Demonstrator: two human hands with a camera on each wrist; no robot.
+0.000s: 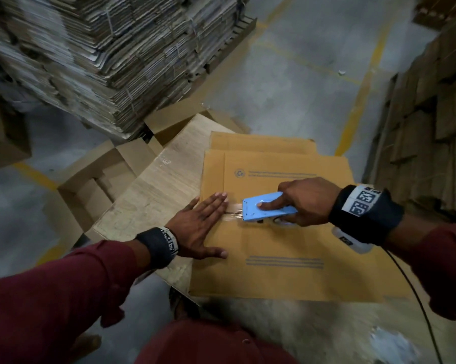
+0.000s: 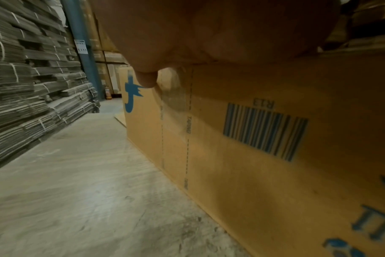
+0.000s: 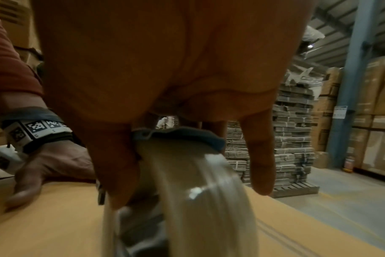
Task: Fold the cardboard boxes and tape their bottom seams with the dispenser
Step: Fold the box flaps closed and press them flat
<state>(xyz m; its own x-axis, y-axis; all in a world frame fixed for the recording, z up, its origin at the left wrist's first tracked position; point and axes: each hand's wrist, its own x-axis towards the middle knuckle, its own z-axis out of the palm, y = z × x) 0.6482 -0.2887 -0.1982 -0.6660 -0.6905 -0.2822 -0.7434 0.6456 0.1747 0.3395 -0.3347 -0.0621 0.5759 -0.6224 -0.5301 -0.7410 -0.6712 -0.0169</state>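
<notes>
Hands numbered two: the left hand [image 1: 199, 227] lay flat, fingers straight, on one box [image 1: 287, 240] printed "TAPING" and "R13", while the right hand [image 1: 304, 202] gripped one blue dispenser [image 1: 266, 210] on its seam.

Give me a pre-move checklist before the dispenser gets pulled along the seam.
1. Right hand grips the blue tape dispenser: ok.
2. Left hand lies flat on the box top, fingers straight, holding the flaps down: ok.
3. Tape end stuck at the box's left edge, under the left fingertips: ok.
4. Dispenser lined up on the centre seam: ok in the head view.
5. Tape left on the roll: ok.
6. Seam path toward the right edge free: cannot tell, the right hand covers it.
</notes>
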